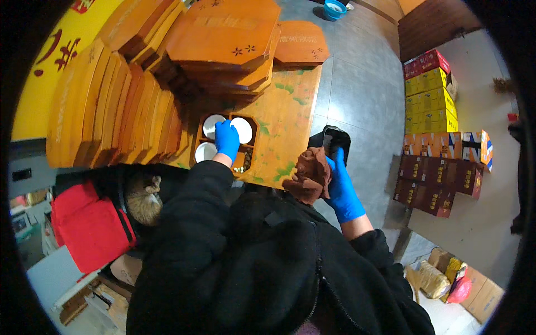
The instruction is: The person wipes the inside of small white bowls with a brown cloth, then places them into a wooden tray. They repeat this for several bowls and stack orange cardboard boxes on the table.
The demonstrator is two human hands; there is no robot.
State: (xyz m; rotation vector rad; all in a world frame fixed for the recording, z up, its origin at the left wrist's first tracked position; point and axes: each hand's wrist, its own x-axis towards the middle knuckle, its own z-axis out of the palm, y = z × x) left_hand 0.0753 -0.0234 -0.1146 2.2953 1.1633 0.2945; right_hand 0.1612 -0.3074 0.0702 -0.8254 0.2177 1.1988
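Note:
My left hand [227, 139], in a blue glove, reaches over a wooden compartment box [254, 146] on the table. Its fingers are closed at the edge of a round white cup [242, 130] at the box's far right. A second white cup [212, 126] sits just left of the fingers, and a third white cup [205, 152] lies in the near left compartment. Small things too tiny to name show in the near right compartment. My right hand [343, 192], also blue-gloved, grips a crumpled brown cloth [310, 176] by the table's right edge.
Stacked octagonal wooden lids or boxes [223, 33] crowd the table's [296, 117] far and left sides. A black bin [338, 137] stands on the floor beside the table. Cartons [430, 106] line the right wall. A cat [145, 205] lies at left near a red cloth [84, 223].

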